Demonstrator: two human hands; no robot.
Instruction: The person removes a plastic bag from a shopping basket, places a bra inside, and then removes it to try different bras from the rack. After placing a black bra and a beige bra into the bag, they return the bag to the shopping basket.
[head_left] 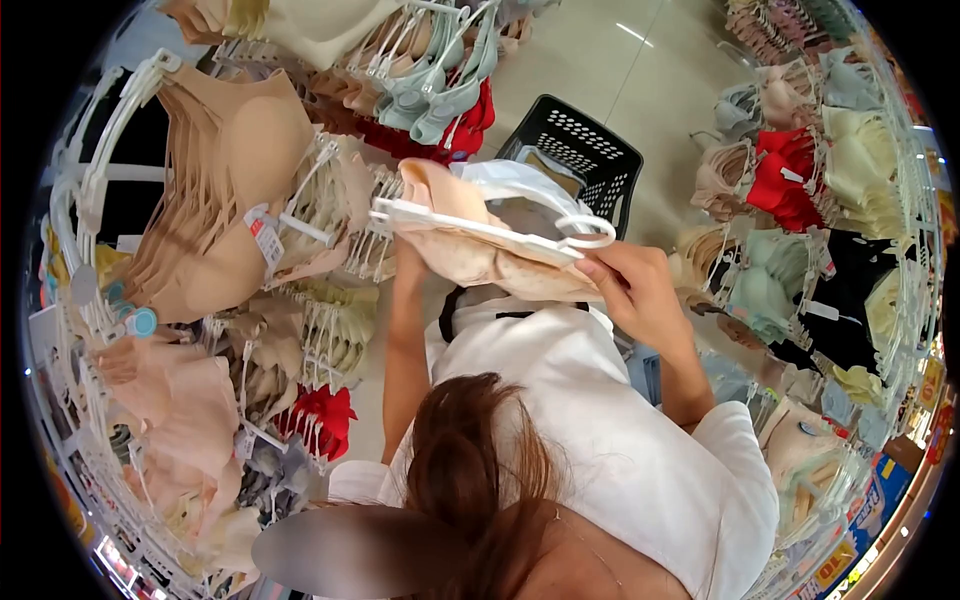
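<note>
Pale, glossy floor tiles (620, 60) ran between hanging displays on both sides, and from my distant seat I saw the open strip narrow where a black basket (595, 150) stood just beyond the person's work. Tan bras (265, 125) crowded the left edge of the aisle, red bras (785, 175) the right, so the freest room lay over the floor between. Before the person's waist, a peach-beige bra (470, 258) lay along a white hanger (480, 226). I could see the right hand (635, 285) closed in a pinch on the bra's near right end, thumb on top. At the other end, the left hand (410, 260) was mostly hidden behind a cup, so I couldn't tell how far its fingers were closed. Those cups looked rounded and softly moulded; the hanger was slim and smooth, the basket wall perforated, and the white shirt (600, 400) loosely creased.
</note>
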